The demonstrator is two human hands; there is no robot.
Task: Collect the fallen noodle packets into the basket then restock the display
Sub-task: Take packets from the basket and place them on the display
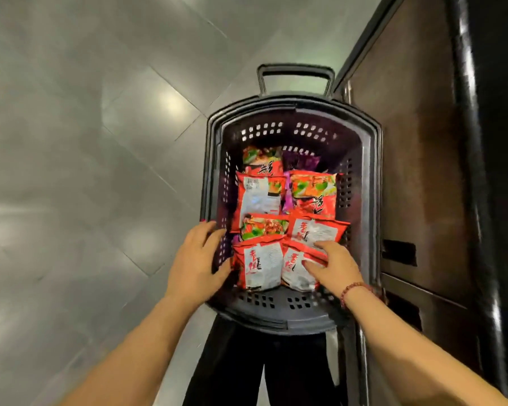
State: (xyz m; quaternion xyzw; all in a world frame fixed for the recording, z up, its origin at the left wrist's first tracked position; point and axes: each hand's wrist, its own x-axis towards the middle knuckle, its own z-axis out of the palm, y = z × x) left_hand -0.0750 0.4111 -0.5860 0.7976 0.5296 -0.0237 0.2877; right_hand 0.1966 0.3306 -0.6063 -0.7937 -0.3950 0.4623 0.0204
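Both my hands are working at the near end of the basket [276, 313], lower centre. My left hand [195, 260], fingers spread, is resting on the left rim. My right hand [332, 265], fingers loosely straight, is pressing the near-right noodle packet [294, 273], which is lying lengthwise up-frame directly beneath it.

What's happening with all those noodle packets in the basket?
A person stands over a dark basket on the tiled floor. It holds many red noodle packets and a purple packet at the far end. The left hand rests on the basket's left rim, and the right hand touches the nearest right packet. No packet is lifted.
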